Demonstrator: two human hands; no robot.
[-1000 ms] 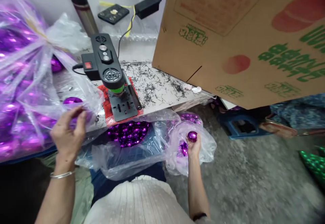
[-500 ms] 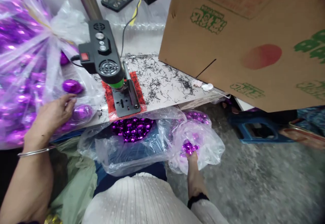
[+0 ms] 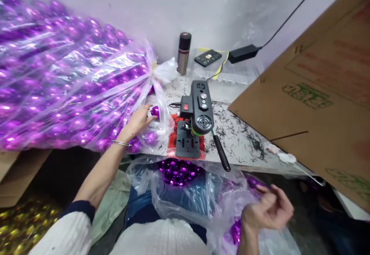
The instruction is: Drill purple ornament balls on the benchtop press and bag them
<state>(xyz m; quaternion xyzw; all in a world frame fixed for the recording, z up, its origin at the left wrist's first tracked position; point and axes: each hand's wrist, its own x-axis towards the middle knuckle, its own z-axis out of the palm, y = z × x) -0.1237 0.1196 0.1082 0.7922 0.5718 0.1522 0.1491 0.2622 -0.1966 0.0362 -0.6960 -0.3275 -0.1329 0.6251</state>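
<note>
Two hands in play, well apart. Left hand (image 3: 138, 121) is at a shiny purple ball (image 3: 155, 111) on the worktop (image 3: 245, 156), between the knotted bag (image 3: 72, 93) of purple balls and the black machine (image 3: 202, 106). Finger and thumb sit either side of the ball — can't tell if they're pinching it or just touching. Right hand (image 3: 267, 210) is palm-up over the loose plastic bag (image 3: 216, 234), fingers loosely curled, nothing visible in them; a purple piece (image 3: 236, 231) shows just beside the wrist.

Handling, my read: ball is light, thin-shelled, stiff, with a slick finish that'd scuff or dent if squeezed. Take it across the widest part, fingertips opposite thumb, light pressure — film nearby is soft and could snag.
</note>
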